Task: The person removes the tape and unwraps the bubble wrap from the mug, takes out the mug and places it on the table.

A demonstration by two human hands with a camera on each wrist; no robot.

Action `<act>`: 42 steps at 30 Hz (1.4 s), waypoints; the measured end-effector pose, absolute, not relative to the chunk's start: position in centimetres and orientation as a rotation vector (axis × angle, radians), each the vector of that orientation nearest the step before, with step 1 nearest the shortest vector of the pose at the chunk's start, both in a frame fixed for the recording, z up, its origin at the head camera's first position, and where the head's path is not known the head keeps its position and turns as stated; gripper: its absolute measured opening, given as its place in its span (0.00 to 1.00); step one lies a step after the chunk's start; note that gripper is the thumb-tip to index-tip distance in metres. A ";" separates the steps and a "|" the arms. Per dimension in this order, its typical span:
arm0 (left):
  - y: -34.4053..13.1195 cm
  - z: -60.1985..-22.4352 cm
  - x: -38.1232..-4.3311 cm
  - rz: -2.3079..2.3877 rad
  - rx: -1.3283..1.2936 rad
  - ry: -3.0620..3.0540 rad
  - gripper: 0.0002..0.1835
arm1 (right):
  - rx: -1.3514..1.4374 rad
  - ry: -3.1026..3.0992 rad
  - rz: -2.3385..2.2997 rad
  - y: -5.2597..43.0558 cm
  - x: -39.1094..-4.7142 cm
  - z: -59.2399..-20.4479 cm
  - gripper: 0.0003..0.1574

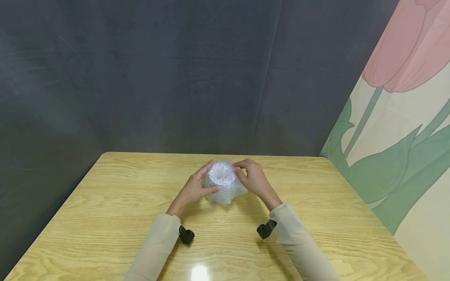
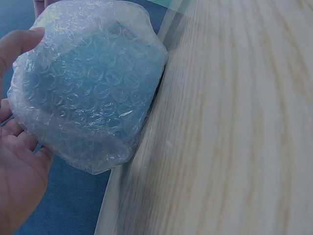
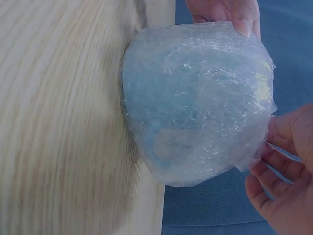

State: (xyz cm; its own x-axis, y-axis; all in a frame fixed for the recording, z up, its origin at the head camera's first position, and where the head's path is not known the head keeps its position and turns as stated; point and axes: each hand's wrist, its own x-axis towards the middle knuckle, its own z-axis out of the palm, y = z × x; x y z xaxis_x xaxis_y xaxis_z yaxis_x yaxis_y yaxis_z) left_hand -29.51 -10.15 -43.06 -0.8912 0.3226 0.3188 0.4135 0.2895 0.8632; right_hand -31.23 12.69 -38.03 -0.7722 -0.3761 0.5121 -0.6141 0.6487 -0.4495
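Note:
A rounded bundle of clear bubble wrap point(image 1: 221, 187) stands on the table, with something bluish showing faintly through the layers in both wrist views. What is wrapped inside is hidden. My left hand point(image 1: 191, 191) holds the bundle from the left, thumb across its near side and fingers around the far side. On the other side my right hand point(image 1: 256, 180) pinches the upper right edge of the wrap between thumb and fingertips. A loose flap point(image 1: 240, 189) of the wrap hangs beneath that hand.
The wood-grain table point(image 1: 116, 218) reaches back to a dark curtain point(image 1: 183, 78). To the right hangs a cloth printed with tulips point(image 1: 397, 164). A small black wrist camera point(image 1: 186, 235) sits at the left cuff, and another black camera point(image 1: 264, 231) at the right.

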 end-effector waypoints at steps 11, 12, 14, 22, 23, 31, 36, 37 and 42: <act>-10.1 -43.0 -29.4 -1.695 -0.709 -2.452 0.48 | 0.823 -2.448 0.775 12.3 -30.9 -37.7 0.07; -10.1 -43.0 -29.4 -1.694 -0.708 -2.452 0.48 | 0.825 -2.446 0.775 12.3 -30.9 -37.7 0.06; -10.1 -43.0 -29.4 -1.696 -0.712 -2.447 0.48 | 0.828 -2.439 0.776 12.3 -30.9 -37.7 0.06; -10.2 -43.0 -29.4 -1.699 -0.718 -2.442 0.48 | 0.804 -2.424 0.756 12.2 -30.9 -37.6 0.04; -10.2 -43.0 -29.4 -1.700 -0.718 -2.442 0.48 | 0.806 -2.417 0.747 12.2 -30.9 -37.6 0.04; -10.2 -43.0 -29.5 -1.698 -0.709 -2.453 0.48 | 0.846 -2.358 0.647 12.4 -30.9 -38.0 0.05; -10.2 -43.0 -29.5 -1.684 -0.711 -2.457 0.48 | 0.843 -2.349 0.620 12.5 -30.9 -38.0 0.05; -10.2 -43.0 -29.5 -1.681 -0.709 -2.457 0.48 | 0.846 -2.346 0.614 12.5 -30.9 -38.0 0.05; -10.2 -43.1 -29.6 -1.674 -0.705 -2.460 0.48 | 0.864 -2.332 0.596 12.5 -30.9 -38.0 0.05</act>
State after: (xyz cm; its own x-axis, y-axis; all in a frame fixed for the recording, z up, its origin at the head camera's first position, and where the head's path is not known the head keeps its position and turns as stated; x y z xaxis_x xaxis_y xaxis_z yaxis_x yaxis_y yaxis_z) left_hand -29.61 -10.18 -43.11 -0.8904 0.3248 0.3190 0.4159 0.2956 0.8600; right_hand -30.87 12.54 -38.04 -0.6248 -0.4365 0.6474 -0.6937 0.6908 -0.2038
